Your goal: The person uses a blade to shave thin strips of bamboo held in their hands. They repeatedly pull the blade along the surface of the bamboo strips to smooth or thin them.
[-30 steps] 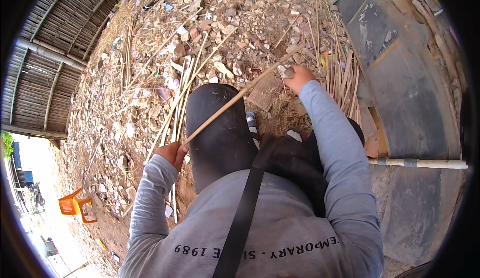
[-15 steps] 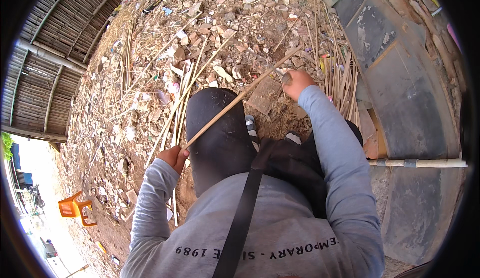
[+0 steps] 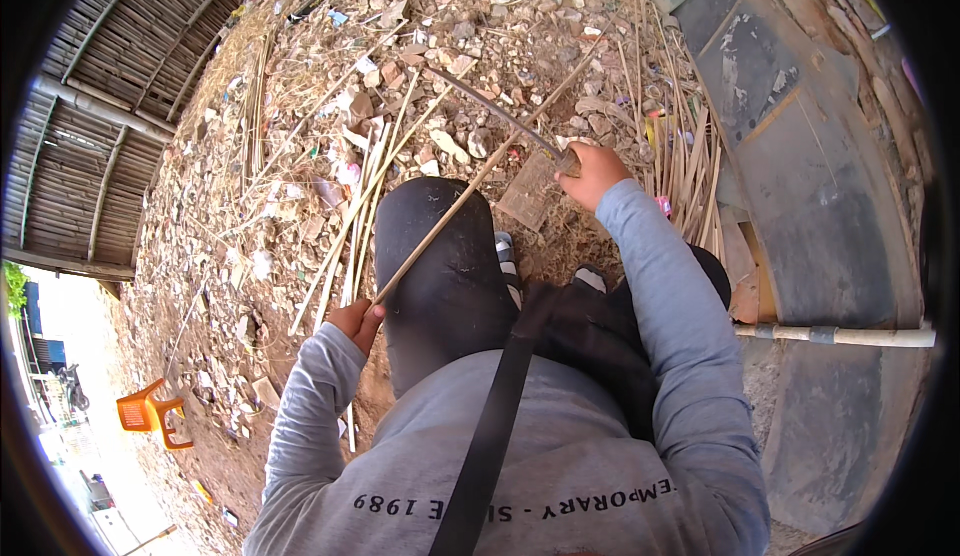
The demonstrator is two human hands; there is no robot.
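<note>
My left hand, beside my left knee, is closed around the lower end of a long bamboo strip. The strip slants up and away to the right, over my dark trouser leg. In my closed right hand is the handle of a long, thin-bladed knife. Its dark blade points up and to the left and crosses the strip beyond my knees. Whether the blade touches the strip or passes just over it, I cannot tell. A flat brown slab lies on the ground under the crossing.
Stones and litter cover the ground. Pale bamboo strips lie left of my knee, and a heap of strips lies to the right. Dark sheets and a pole flank my right. An orange plastic chair stands at left, below a slatted bamboo wall.
The knife blade has swung into clear view and now lies across the strip. My right hand has turned slightly; the strip's far end has shifted a little, while my left hand keeps its grip.
</note>
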